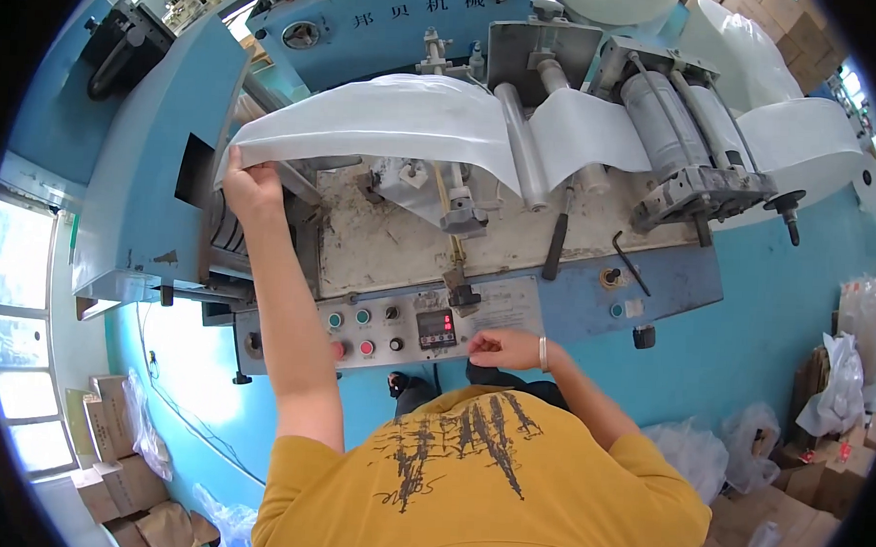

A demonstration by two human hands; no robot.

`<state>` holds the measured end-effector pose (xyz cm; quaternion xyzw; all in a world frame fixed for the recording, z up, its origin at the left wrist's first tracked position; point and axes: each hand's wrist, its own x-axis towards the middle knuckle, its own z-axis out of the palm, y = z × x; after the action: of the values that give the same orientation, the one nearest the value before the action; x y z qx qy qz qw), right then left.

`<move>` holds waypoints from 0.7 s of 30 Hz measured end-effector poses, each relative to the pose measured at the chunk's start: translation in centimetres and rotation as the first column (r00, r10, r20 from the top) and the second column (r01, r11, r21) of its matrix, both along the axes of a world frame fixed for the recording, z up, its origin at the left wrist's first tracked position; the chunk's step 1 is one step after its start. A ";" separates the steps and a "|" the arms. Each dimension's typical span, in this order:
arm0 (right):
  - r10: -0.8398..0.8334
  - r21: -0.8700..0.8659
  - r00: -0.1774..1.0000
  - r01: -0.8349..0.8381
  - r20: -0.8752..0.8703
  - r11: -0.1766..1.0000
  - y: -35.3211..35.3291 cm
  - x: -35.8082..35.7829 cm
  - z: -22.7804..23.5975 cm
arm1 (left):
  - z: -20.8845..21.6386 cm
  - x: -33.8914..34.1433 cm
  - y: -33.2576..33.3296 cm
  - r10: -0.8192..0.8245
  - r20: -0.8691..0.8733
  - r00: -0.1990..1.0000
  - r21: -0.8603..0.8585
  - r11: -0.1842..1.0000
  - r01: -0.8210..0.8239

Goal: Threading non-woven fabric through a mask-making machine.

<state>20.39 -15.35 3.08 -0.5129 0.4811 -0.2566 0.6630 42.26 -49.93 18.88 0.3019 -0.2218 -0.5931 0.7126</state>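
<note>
My left hand (250,184) grips the left end of a white plastic film (376,124), thumb up against its edge. From there the film stretches right across the machine bed (361,241), sagging and creased, to a clear roller (520,145). Beyond that roller it continues toward a set of metal rollers (663,122). Close to the front edge of the control panel (495,305), my right hand (505,349) is curled with its fingers closed, and nothing shows in it. Beside it are a small display with red digits (437,327) and several round buttons.
A dark-handled tool (557,244) and a hex key (631,262) lie at the bed's front right. A blue machine housing (149,173) stands at the left. A large white roll (805,143) is at the right. Cardboard boxes (135,485) and plastic bags (689,456) sit on the floor.
</note>
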 end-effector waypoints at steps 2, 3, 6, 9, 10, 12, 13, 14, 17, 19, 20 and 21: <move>0.023 -0.054 0.999 -0.025 -0.047 0.998 -1.3 -2.4 1.5 | 0.2 0.5 0.9 0.057 0.028 0.998 -0.013 0.998 -0.057; 0.042 -0.113 0.994 -0.053 -0.097 0.992 -2.2 -3.8 2.4 | -0.6 1.2 0.9 0.006 -0.043 0.999 0.033 0.999 -0.004; -0.698 0.051 0.716 0.698 -0.010 0.714 -5.0 -8.5 3.5 | -3.4 2.9 0.4 -0.106 -0.263 0.959 0.163 0.975 0.152; -0.792 -0.014 0.525 0.831 -0.311 0.556 -8.7 -14.9 -0.9 | -5.2 1.9 0.4 -0.066 -0.309 0.949 0.297 0.941 0.162; -0.777 -0.020 0.549 0.813 -0.308 0.582 -10.1 -16.7 -3.0 | -5.9 1.6 0.0 -0.038 -0.273 0.961 0.370 0.918 0.141; -0.846 -0.246 0.403 0.832 -0.350 0.498 -12.7 -19.2 -7.1 | -8.3 2.1 -1.3 -0.050 -0.265 0.963 0.425 0.890 0.163; -0.836 -0.252 0.427 0.816 -0.345 0.521 -13.9 -19.4 -7.6 | -8.3 2.5 -1.1 0.001 -0.261 0.965 0.423 0.899 0.114; -0.850 -0.252 0.412 0.829 -0.327 0.499 -14.9 -19.7 -8.1 | -8.3 2.9 -0.9 0.048 -0.259 0.965 0.422 0.904 0.068; -0.883 -0.196 0.409 0.869 -0.231 0.454 -17.4 -19.8 -8.7 | -7.5 3.7 -0.2 0.064 -0.170 0.983 0.221 0.975 -0.025; -0.898 -0.134 0.406 0.893 -0.166 0.429 -17.5 -19.8 -9.2 | -6.5 3.6 0.0 0.117 -0.151 0.982 0.189 0.978 -0.088; -0.891 -0.171 0.429 0.876 -0.148 0.450 -17.4 -19.7 -9.6 | -6.3 3.5 0.0 0.158 -0.130 0.979 0.151 0.979 -0.138; -0.883 -0.213 0.454 0.857 -0.121 0.470 -17.9 -19.7 -9.5 | -6.4 3.7 -0.3 0.173 -0.128 0.977 0.115 0.981 -0.158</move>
<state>0.72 -33.24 -6.46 -0.2580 0.7272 -0.5313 0.3498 45.99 -50.26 12.45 0.3146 -0.1148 -0.5619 0.7564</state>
